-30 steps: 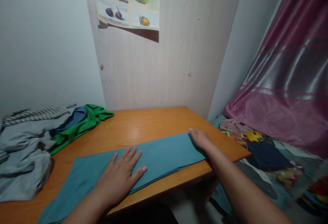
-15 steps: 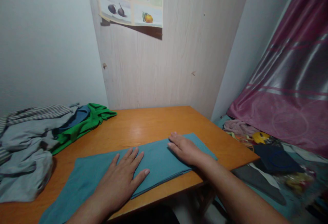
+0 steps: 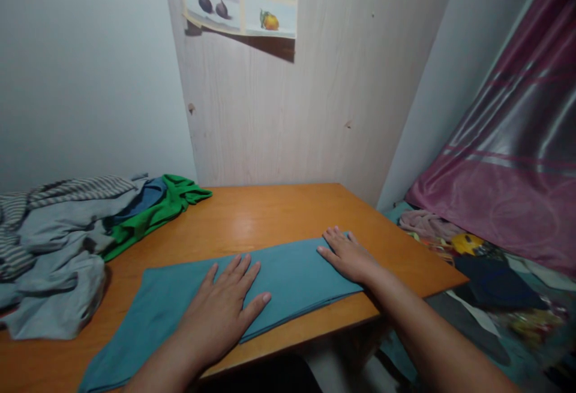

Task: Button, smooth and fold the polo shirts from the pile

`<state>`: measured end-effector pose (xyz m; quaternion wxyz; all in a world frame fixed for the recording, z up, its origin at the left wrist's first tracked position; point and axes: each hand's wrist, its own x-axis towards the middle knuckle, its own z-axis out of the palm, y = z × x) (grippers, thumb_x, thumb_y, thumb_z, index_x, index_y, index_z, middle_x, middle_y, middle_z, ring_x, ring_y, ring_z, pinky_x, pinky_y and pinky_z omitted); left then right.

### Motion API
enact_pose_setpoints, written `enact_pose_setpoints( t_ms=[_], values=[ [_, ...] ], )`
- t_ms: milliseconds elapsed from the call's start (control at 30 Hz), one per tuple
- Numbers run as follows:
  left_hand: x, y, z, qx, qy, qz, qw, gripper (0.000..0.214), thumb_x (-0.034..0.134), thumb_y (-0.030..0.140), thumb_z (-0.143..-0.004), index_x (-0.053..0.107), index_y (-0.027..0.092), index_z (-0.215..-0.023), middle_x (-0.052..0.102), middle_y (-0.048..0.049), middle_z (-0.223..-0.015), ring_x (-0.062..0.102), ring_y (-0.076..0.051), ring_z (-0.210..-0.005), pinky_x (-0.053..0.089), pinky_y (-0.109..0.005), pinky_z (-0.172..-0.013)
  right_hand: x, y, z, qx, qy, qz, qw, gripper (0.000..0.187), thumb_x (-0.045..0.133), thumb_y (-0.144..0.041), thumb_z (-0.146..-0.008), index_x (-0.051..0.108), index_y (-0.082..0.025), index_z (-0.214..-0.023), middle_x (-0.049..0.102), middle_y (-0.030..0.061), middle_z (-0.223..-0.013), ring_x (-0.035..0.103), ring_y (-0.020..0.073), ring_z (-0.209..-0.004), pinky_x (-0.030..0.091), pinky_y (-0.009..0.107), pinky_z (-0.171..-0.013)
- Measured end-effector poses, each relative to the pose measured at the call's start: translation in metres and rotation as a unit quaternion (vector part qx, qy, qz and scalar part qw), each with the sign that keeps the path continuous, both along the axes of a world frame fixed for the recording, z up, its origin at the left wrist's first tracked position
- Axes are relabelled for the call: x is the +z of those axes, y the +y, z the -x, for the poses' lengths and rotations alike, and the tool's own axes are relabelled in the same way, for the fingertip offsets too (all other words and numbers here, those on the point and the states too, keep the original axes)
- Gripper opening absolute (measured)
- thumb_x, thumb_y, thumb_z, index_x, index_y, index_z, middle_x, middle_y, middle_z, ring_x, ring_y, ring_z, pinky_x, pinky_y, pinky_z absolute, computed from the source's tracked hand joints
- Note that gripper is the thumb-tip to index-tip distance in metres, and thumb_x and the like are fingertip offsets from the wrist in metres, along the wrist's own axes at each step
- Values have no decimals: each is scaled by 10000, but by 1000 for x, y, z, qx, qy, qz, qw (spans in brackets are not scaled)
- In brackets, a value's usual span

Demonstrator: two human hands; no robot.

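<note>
A teal piece of cloth, folded into a long flat strip with layered edges at the front, lies across the wooden table. My left hand rests palm down on its middle, fingers spread. Toward the right end of the cloth, my right hand also lies flat on top, with the thumb apart from the fingers. The left end of the cloth fans out wider and reaches the bottom of the view, partly hidden by my left forearm.
At the left is a heap of crumpled clothes: a grey garment, a striped one and a green one. Beyond the table's right edge lie dark folded cloths and a yellow item below a pink curtain.
My right hand has slid to the right along the cloth, toward its right end. My left hand stays at about the same place on the cloth. The whole view has shifted slightly.
</note>
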<state>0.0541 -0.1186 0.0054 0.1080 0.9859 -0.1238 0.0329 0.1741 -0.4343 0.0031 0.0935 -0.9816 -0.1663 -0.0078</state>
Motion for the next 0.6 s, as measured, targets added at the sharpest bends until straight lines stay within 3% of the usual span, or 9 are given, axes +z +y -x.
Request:
enact_pose_setpoints(
  t_ms=[133, 267, 400, 500, 600],
  values=[
    [0, -1, 1, -1, -6, 14, 1000, 746, 342, 738, -948, 444, 292, -1537, 339, -73, -1626, 262, -331, -1532, 135, -631, -1235, 7, 14, 3, -14, -36, -2, 999, 783, 271, -650, -1011, 420, -97, -1545, 319, 185, -1626, 201, 335, -1542, 108, 601, -1232],
    [0, -2, 3, -2, -3, 19, 1000, 746, 330, 737, -951, 426, 298, -1547, 329, -72, -1633, 250, -325, -1537, 127, -627, -1237, 16, 54, 24, 100, -81, -73, 989, 739, 261, -630, -1024, 355, -159, -1586, 272, 124, -1653, 162, 274, -1556, 116, 526, -1261],
    [0, -3, 4, -2, 2, 19, 1000, 764, 295, 742, -952, 407, 291, -1559, 308, -68, -1644, 228, -321, -1544, 122, -621, -1240, 9, 76, 38, 179, 1, -64, 982, 775, 290, -667, -1009, 324, -164, -1598, 259, 124, -1651, 179, 273, -1551, 128, 503, -1265],
    [-1, -3, 4, -5, 1, 21, 1000, 760, 282, 738, -955, 406, 295, -1560, 311, -63, -1647, 221, -317, -1547, 115, -611, -1244, 7, 78, 37, 178, 49, -31, 982, 822, 282, -688, -1000, 321, -119, -1592, 259, 149, -1646, 184, 289, -1548, 124, 511, -1264],
    [-2, -3, 4, -5, -3, 29, 1000, 755, 284, 733, -957, 408, 295, -1559, 325, -69, -1645, 213, -318, -1550, 111, -613, -1242, 13, 85, 37, 157, 33, -27, 987, 829, 295, -697, -993, 364, -113, -1576, 290, 161, -1635, 210, 307, -1541, 139, 527, -1259]
  ],
)
